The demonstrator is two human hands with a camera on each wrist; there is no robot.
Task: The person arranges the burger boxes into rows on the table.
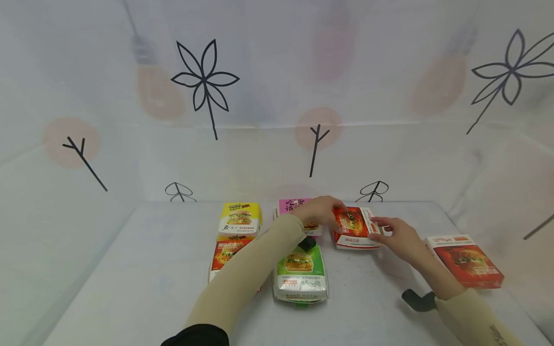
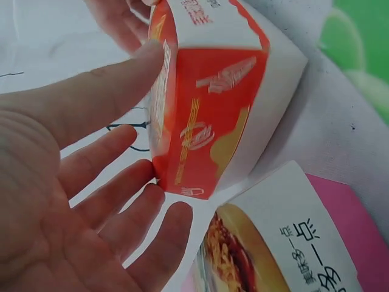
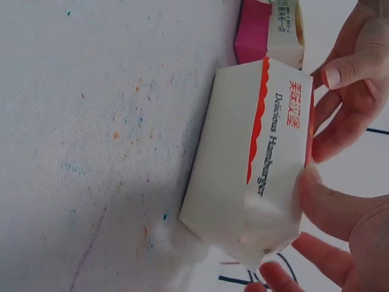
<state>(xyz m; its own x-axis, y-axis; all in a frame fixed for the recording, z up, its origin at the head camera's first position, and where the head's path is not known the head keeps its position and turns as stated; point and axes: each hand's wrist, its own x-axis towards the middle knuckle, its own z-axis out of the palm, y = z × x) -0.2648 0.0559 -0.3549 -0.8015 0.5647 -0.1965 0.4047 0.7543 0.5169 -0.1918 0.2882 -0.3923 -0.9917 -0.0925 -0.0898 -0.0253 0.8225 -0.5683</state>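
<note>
A red and white hamburger box (image 1: 354, 225) sits upright on the table between both hands. My left hand (image 1: 321, 210) is at its left side; in the left wrist view the thumb (image 2: 103, 91) touches the box's upper edge and the other fingers are spread, fairly straight. On the box's right side my right hand (image 1: 402, 240) grips the edge, thumb (image 3: 331, 204) against the printed white side (image 3: 273, 152) and fingers round the far corner, partly hidden. A pink and white burger box (image 1: 292, 206) lies just left, partly covered by my left hand.
A green and white burger box (image 1: 300, 271) stands nearer me. Left of it are a yellow and white box (image 1: 239, 218) and a red box (image 1: 225, 252), partly behind my left sleeve. Another red box (image 1: 469, 264) lies at the right. A patterned white cloth hangs behind the table.
</note>
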